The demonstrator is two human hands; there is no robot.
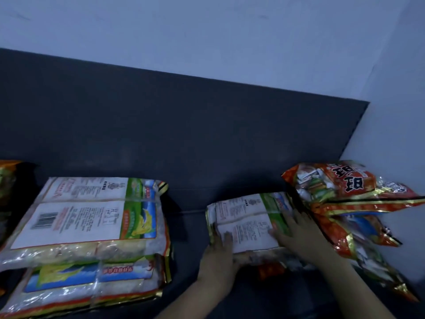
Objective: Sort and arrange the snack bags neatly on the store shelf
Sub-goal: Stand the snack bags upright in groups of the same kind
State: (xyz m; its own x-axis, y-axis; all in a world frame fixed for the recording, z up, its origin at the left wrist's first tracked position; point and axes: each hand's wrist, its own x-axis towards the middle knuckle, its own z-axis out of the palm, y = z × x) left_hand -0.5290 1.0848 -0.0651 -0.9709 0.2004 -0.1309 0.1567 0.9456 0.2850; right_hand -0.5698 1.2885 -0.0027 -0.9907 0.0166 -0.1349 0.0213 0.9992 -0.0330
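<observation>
A white and green snack bag (246, 217) lies back side up on the dark shelf (184, 157). My left hand (218, 252) grips its near left corner, and my right hand (299, 236) presses on its right end. To the left sits a stack of two similar white, green and blue snack bags (87, 226), the top one showing a barcode. At the right, red and gold snack bags (349, 199) are piled loosely against the wall, one on top of another.
A pale wall (207, 38) rises behind the shelf and meets a side wall (400, 111) at the right corner. Another orange bag (7, 178) shows at the far left edge. Bare shelf lies between the left stack and the held bag.
</observation>
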